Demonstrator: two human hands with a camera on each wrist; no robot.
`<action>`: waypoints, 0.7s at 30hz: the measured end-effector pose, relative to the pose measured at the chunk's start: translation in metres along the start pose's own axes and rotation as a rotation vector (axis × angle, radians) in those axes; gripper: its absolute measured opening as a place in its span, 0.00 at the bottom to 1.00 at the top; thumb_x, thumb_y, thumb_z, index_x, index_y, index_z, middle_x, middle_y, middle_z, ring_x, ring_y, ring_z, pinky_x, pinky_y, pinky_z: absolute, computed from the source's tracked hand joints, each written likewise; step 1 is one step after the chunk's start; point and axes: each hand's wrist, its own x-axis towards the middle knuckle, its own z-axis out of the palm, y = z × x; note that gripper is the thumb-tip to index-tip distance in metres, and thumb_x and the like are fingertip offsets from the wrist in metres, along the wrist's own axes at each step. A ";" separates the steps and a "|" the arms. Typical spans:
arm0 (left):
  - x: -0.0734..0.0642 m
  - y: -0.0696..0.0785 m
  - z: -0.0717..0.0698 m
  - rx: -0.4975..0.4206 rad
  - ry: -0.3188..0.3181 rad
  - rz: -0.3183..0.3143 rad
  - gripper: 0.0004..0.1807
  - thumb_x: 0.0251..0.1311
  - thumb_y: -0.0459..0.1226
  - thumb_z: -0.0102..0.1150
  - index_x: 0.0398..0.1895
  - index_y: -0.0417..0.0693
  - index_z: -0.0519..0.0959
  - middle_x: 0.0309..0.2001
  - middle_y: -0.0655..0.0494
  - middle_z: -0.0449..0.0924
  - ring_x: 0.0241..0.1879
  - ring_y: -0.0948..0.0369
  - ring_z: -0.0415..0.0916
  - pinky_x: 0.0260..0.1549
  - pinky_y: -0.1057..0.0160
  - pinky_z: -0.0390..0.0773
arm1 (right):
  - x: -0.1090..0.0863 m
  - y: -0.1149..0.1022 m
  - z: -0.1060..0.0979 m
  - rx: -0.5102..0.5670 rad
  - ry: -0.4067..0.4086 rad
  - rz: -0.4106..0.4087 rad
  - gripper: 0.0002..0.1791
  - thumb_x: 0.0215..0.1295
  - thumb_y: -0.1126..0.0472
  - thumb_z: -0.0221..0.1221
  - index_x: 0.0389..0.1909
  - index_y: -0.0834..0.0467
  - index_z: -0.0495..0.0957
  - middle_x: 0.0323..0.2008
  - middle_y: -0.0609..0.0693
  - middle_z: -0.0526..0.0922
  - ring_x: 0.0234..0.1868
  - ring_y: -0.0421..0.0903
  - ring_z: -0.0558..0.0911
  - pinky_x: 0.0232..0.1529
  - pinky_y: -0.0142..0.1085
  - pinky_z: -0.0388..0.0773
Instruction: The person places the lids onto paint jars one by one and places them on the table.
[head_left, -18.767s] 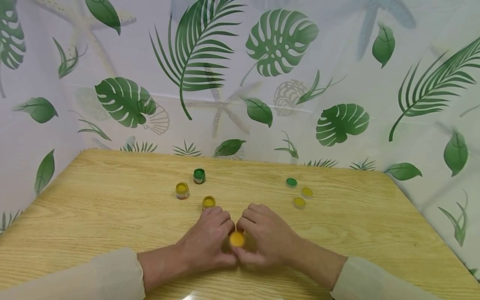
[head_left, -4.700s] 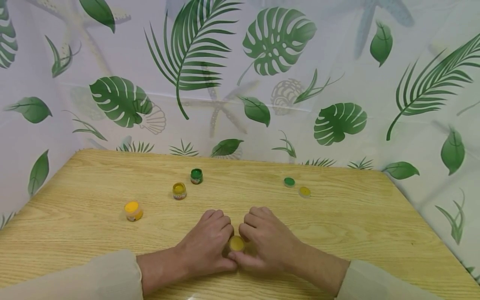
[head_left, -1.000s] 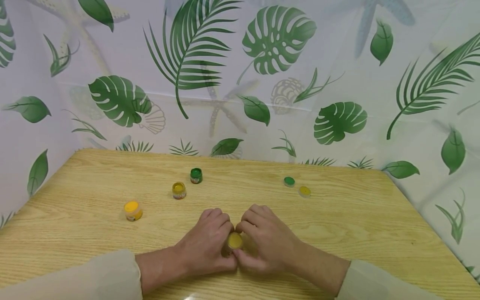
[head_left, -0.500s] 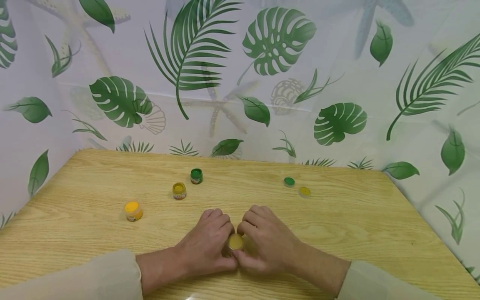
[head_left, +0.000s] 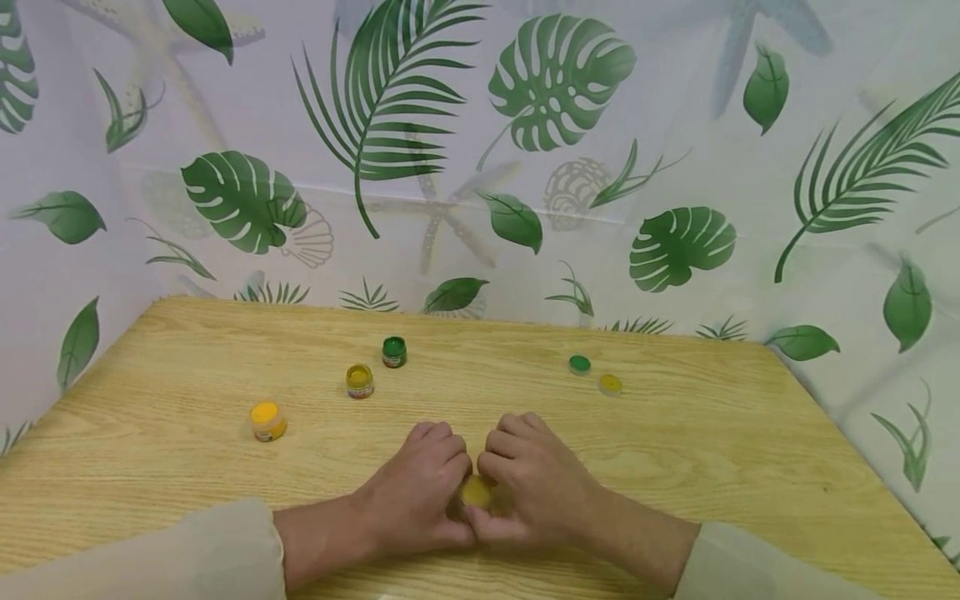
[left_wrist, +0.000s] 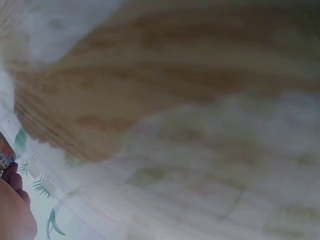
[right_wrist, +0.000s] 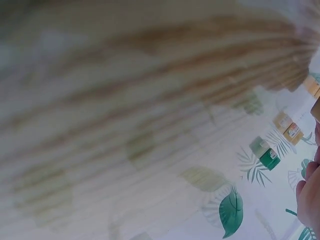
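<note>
Between both hands, low in the middle of the head view, is a small paint jar (head_left: 476,492) with a dull yellow lid on top. My left hand (head_left: 416,492) grips it from the left, fingers curled round its far side. From the right, my right hand (head_left: 536,487) holds it, the thumb at the lid's near edge. The hands hide most of the jar's side. A strip of its printed label (left_wrist: 6,154) shows at the left edge of the left wrist view, beside curled fingers (left_wrist: 19,187).
An orange-yellow jar (head_left: 267,423) with its lid on stands at the left. Farther back are an open mustard jar (head_left: 360,383) and an open green jar (head_left: 394,353). A green lid (head_left: 580,364) and a yellow lid (head_left: 611,384) lie back right. Leaf-printed cloth (head_left: 450,167) surrounds the wooden table (head_left: 712,450).
Since the oldest frame, the orange-yellow jar has gone from the hands to the left; another jar and one yellow lid have come into the hands. Lately the held jar shifted slightly nearer.
</note>
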 end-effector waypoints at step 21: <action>0.001 -0.002 0.000 -0.064 -0.008 -0.062 0.16 0.43 0.50 0.68 0.29 0.51 0.78 0.29 0.65 0.70 0.33 0.65 0.61 0.44 0.63 0.67 | -0.002 0.002 -0.001 0.019 -0.058 0.037 0.14 0.53 0.43 0.63 0.29 0.49 0.76 0.30 0.39 0.73 0.36 0.39 0.69 0.41 0.34 0.67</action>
